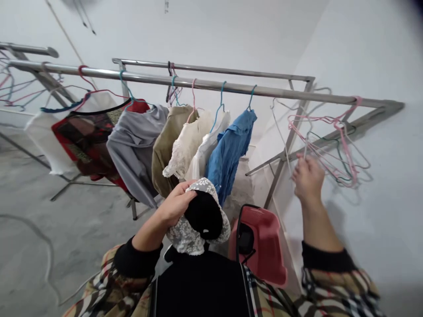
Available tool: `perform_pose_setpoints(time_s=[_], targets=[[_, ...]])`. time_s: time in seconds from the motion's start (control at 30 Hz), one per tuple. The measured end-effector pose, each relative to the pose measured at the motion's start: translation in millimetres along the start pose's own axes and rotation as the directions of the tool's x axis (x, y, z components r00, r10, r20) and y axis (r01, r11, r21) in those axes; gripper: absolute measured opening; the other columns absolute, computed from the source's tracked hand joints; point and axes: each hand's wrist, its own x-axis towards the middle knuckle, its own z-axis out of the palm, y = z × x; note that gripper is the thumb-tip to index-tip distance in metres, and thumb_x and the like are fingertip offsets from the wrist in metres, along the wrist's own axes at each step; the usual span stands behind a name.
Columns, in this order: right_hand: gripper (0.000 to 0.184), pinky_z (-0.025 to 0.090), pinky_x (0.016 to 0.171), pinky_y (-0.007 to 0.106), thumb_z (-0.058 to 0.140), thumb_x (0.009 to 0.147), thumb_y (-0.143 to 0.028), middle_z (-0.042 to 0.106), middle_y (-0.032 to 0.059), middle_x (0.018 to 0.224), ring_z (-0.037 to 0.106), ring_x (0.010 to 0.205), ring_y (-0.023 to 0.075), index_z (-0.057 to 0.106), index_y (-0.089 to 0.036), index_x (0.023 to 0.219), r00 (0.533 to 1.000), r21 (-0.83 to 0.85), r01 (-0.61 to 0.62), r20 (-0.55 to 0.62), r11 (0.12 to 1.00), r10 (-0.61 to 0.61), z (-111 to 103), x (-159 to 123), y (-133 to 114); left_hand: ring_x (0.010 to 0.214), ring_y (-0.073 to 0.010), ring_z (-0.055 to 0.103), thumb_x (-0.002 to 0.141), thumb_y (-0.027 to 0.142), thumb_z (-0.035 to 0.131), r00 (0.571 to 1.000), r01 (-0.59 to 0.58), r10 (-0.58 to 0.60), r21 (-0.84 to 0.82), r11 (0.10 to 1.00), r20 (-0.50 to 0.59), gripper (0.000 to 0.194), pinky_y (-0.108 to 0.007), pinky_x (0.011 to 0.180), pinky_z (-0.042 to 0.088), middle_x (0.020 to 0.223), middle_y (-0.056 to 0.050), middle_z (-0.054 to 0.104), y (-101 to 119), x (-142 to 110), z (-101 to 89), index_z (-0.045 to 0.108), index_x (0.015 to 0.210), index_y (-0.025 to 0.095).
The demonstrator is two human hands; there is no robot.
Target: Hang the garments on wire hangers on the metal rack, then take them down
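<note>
My left hand (178,204) is closed on the edge of a garment of white lace and black cloth (190,240), bunched up in front of me. At the right, my right hand (309,176) grips a pale wire clothes hanger (306,132) by its upper part. Part of that hanger is hidden behind the fingers. Just beyond this hand, several pink hangers (346,145) and a green one (340,154) hang from the end of the metal rail (280,91). The blue shirt (231,149) hangs nearest to the lace garment, beside a white top (200,158).
Further left on the rail are a cream lace top (188,145), an olive garment (165,152), a grey top (139,141), a patterned red-and-dark garment (92,141) and a white one (49,136). A red basket (267,246) stands on the floor by the right wall.
</note>
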Motion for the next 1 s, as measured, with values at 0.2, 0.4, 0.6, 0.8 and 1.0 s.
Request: perform_pose_setpoints(time_s=[0.2, 0.4, 0.6, 0.8, 1.0], targets=[[0.038, 0.030, 0.036, 0.014, 0.075, 0.072, -0.040, 0.038, -0.0128, 0.055, 0.033, 0.038, 0.0031, 0.053, -0.024, 0.098, 0.974, 0.287, -0.219, 0.122, 0.932, 0.192, 14.5, -99.4, 33.6, 0.062, -0.0122, 0.058, 0.066, 0.028, 0.061, 0.995, 0.008, -0.011, 0.036, 0.999, 0.099, 0.023, -0.021, 0.060, 0.045, 0.067, 0.000, 0.065, -9.1, 4.4, 6.0, 0.069, 0.082, 0.014], [0.041, 0.022, 0.034, 0.014, 0.074, 0.073, -0.039, 0.039, -0.0110, 0.063, 0.026, 0.040, 0.0019, 0.051, -0.026, 0.103, 0.873, 0.256, -0.405, 0.395, 0.878, 0.287, 29.0, -131.5, 31.0, 0.054, -0.0066, 0.049, 0.066, 0.024, 0.060, 0.975, 0.010, -0.024, 0.061, 0.998, 0.221, 0.018, -0.016, 0.052, 0.036, 0.064, 0.004, 0.058, -22.6, 14.0, 18.9, 0.065, 0.080, 0.013], [0.046, 0.043, 0.051, 0.021, 0.081, 0.063, -0.028, 0.062, -0.0014, 0.090, 0.049, 0.058, 0.0069, 0.055, -0.024, 0.101, 0.825, 0.080, -0.197, 0.551, 0.977, 0.121, 48.7, -147.6, 28.1, 0.058, -0.0092, 0.051, 0.071, 0.026, 0.060, 0.902, -0.148, 0.055, 0.186, 0.971, 0.429, 0.020, -0.019, 0.056, 0.040, 0.062, 0.002, 0.060, -28.9, 18.2, 34.5, 0.069, 0.082, 0.012], [0.011, 0.043, 0.059, 0.024, 0.063, 0.080, -0.025, 0.059, -0.0038, 0.069, 0.049, 0.059, 0.0097, 0.062, -0.020, 0.090, 0.891, -0.069, -0.014, 0.452, 0.997, 0.044, 46.7, -140.4, 19.2, 0.079, -0.0159, 0.064, 0.080, 0.022, 0.057, 0.824, -0.567, 0.442, 0.542, 0.620, 0.356, 0.025, -0.025, 0.071, 0.047, 0.087, -0.005, 0.071, -48.1, 30.7, 31.6, 0.072, 0.098, 0.016], [0.008, 0.043, 0.064, 0.024, 0.061, 0.082, -0.024, 0.057, -0.0035, 0.073, 0.049, 0.064, 0.0099, 0.060, -0.020, 0.088, 0.936, -0.062, 0.009, 0.353, 0.998, 0.014, 40.0, -131.5, 1.9, 0.101, -0.0241, 0.059, 0.080, 0.012, 0.055, 0.776, -0.495, 0.544, 0.843, 0.211, 0.319, 0.035, -0.038, 0.088, 0.044, 0.111, -0.008, 0.067, -85.4, 35.2, 16.1, 0.068, 0.110, 0.024]])
